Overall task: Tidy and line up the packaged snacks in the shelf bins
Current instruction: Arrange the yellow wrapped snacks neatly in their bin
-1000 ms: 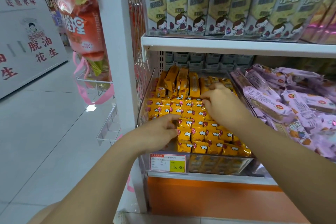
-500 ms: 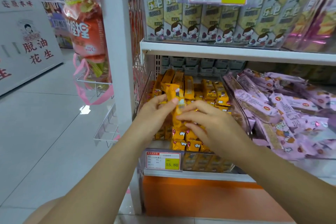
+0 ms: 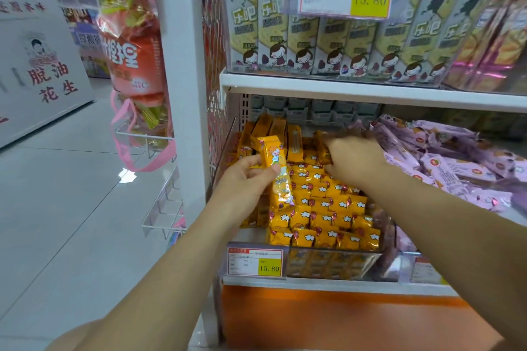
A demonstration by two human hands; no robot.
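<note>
Holding 1 lifted pack [image 3: 273,152] above the left side of the clear bin [image 3: 328,263], the left hand [image 3: 245,182] pinches it between thumb and curled fingers, upright and slightly tilted. Half a second ago both hands shared this pack. Now the right hand [image 3: 353,161] has let go and reached to the back of the bin, over the standing packs there. It is motion-blurred, so I cannot tell whether its fingers are spread or gripping something. A second ago both hands were down on the rows of yellow packs [image 3: 322,208].

I judge the pack was pulled out as a stray, and the right hand is probably making a slot for it at the back. The front rows already look fairly even, so this bin seems nearly done.

The bin sits on the lower shelf, a price tag [image 3: 255,262] clipped to its front. Just beside it on the right lie purple packs [image 3: 456,162] in a loose heap, likely still to be tidied. The upper shelf [image 3: 370,91] carries tall cartoon boxes [image 3: 313,37]. To the left, a hanging bag [image 3: 134,57] dangles above the pale tiled floor [image 3: 71,208].
</note>
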